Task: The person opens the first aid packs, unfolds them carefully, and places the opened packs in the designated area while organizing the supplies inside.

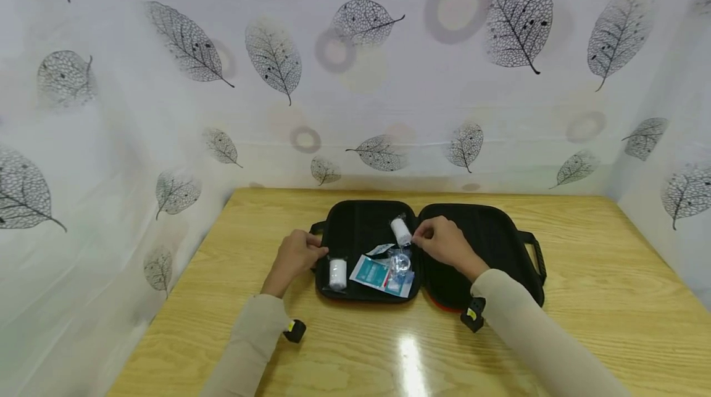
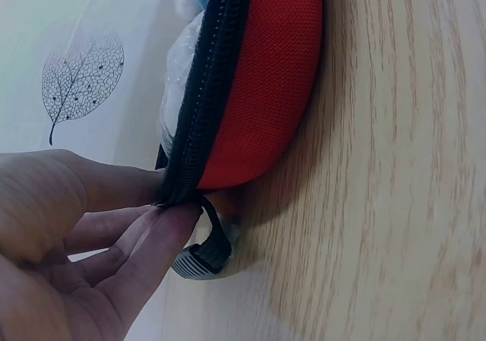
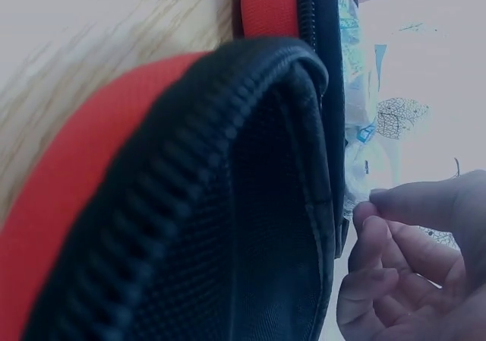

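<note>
A red-and-black zip case lies unfolded on the table, its left half (image 1: 355, 218) holding supplies and its right half (image 1: 472, 224) dark inside. My left hand (image 1: 299, 254) pinches the left half's zippered rim (image 2: 199, 105) between thumb and fingers, beside a strap with a grey buckle (image 2: 203, 259). With thumb and forefinger together, my right hand (image 1: 444, 241) pinches the clear wrapper of a tilted white bandage roll (image 1: 401, 231) near the middle hinge. Another wrapped bandage roll (image 1: 337, 274) stands at the left half's front corner. Between them lie teal-and-white packets (image 1: 373, 271) and a clear plastic bag (image 1: 400, 261).
The case rests on a wooden table (image 1: 355, 347) near its back edge. A carry handle (image 1: 534, 255) sticks out on the case's right side. Behind and at both sides hangs a white curtain (image 1: 389, 100) with leaf prints.
</note>
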`<state>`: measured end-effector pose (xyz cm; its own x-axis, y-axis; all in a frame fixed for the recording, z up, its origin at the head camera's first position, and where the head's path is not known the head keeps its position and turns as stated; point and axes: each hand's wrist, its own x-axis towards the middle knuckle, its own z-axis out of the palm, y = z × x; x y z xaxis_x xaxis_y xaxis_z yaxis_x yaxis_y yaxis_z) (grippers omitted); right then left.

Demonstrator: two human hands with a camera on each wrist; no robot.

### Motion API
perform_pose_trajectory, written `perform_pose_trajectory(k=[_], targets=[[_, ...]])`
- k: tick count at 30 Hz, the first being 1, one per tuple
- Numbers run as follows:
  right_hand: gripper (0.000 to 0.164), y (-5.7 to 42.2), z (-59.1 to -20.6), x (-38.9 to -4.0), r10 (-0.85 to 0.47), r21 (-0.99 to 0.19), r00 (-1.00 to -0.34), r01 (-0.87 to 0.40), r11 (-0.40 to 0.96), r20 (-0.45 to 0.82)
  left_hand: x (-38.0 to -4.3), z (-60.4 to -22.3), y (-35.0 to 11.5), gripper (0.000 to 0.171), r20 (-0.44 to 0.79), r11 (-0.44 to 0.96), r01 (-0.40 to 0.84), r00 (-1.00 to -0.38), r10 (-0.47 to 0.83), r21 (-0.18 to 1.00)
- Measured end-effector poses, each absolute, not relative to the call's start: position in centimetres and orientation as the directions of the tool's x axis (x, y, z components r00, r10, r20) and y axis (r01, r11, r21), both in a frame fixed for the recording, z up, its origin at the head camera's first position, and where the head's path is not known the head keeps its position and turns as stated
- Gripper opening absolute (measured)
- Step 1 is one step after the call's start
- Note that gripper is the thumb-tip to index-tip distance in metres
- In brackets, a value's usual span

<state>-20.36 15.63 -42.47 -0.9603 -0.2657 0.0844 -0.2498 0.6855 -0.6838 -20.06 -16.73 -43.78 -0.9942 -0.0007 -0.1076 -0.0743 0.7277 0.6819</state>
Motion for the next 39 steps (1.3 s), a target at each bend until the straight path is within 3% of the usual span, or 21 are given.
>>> perform_pose_trajectory(k=[16,39], targets=[[0.013,17.0,-41.8,-20.8,-0.210,-0.703,-0.973,-0.216,0.677,0.096,-20.0,-43.7,-16.7,0.027,-0.112,0.729,-0.076,-0.994,0.001,0.681],[0.018,25.6,-41.4,-20.7,-0.058,-0.668,-0.988,-0.138,0.731,0.141,-19.9,-43.7,-16.7,0.027,-0.112,0.732,-0.077,-0.994,0.000,0.677]])
